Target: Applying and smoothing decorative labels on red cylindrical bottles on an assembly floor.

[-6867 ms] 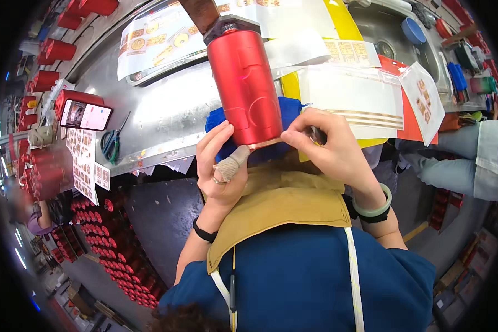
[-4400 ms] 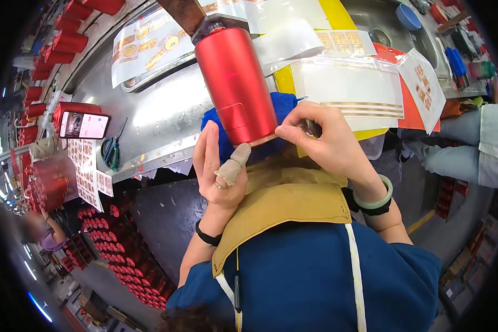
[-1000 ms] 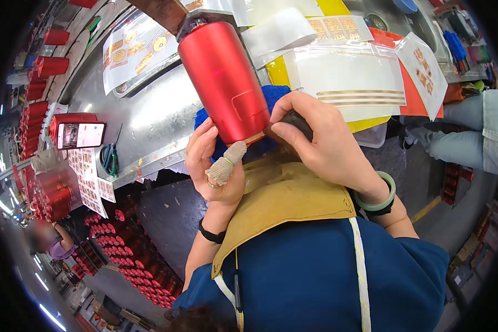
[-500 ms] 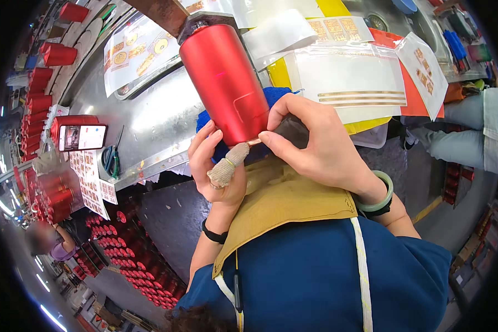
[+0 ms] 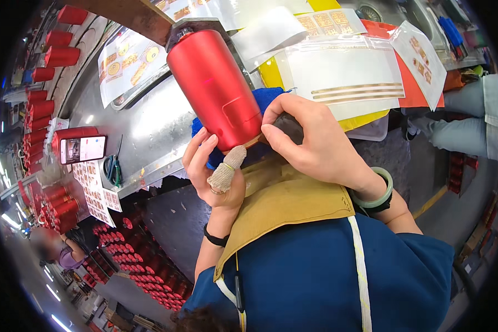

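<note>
A shiny red cylindrical canister [image 5: 213, 88] lies tilted before me, its far end against a dark angular holder. At its near rim shows a thin gold strip [image 5: 253, 143]. My left hand [image 5: 218, 177] is closed about the near left edge, fingertips on the red side. Its thumb wears a beige knitted finger cover [image 5: 227, 169], which presses by the rim. My right hand [image 5: 310, 135] pinches with thumb and index finger at the right end of the rim, seemingly on the strip; the fingertips hide that end. A blue cloth [image 5: 268, 97] lies under the canister.
White sheets with gold strips [image 5: 346, 72] lie right of the canister on yellow and red sheets. On the left are a phone [image 5: 83, 149], scissors [image 5: 113, 170] and sticker sheets [image 5: 94, 188]. A brown bar [image 5: 133, 16] meets the holder. Several red canisters [image 5: 61, 56] stand farther left.
My right fingertips have moved slightly up along the rim's right side. More of the gold strip shows between my hands. The whole view has shifted a little.
</note>
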Demonstrator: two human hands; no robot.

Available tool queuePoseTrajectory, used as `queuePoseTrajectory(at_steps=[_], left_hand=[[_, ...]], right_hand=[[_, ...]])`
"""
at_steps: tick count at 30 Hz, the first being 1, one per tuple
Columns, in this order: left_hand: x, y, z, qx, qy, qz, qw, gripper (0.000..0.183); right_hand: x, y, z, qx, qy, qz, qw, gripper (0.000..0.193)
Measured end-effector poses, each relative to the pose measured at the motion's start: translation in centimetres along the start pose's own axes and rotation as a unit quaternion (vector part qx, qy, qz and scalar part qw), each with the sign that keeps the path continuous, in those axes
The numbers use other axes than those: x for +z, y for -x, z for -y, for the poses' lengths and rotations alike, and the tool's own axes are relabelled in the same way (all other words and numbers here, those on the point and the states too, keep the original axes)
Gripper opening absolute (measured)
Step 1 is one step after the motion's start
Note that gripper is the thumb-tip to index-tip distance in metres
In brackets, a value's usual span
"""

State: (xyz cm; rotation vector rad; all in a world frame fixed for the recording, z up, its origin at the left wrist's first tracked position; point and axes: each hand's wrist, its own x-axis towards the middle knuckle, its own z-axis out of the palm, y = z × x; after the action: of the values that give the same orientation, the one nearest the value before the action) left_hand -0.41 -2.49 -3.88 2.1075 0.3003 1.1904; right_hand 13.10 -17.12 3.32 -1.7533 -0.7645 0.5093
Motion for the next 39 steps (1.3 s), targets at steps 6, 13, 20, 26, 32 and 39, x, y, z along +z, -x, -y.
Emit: queuePoseTrajectory(at_steps=[6,13,20,26,32,39], left_hand=[[-0.2,0.0,-0.1,0.011,-0.023,0.008,1.000,0.049],[-0.4,-0.1,-0.1,0.045,-0.074,0.017,0.996,0.035],[-0.1,-0.4,-0.4,0.045,-0.055,0.011,0.997,0.039],[-0.4,-0.4,-0.6,0.055,-0.113,0.043,0.991,0.048],[-0.3,-0.8,-0.7,0.081,-0.112,0.039,0.990,0.044],[-0.5,-1.4,-0.7,0.144,-0.129,0.062,0.979,0.040]], right_hand=[[0.1,0.0,-0.1,-0.002,-0.007,-0.003,1.000,0.012],[0.1,0.0,0.3,0.004,-0.007,-0.002,1.000,0.015],[0.4,0.0,-0.2,-0.022,0.015,-0.011,1.000,0.021],[0.2,-0.1,-0.2,-0.012,0.002,-0.002,1.000,0.017],[0.2,0.1,0.2,0.028,-0.057,-0.001,0.998,0.014],[-0.1,0.1,0.5,0.062,-0.079,0.013,0.995,0.016]])
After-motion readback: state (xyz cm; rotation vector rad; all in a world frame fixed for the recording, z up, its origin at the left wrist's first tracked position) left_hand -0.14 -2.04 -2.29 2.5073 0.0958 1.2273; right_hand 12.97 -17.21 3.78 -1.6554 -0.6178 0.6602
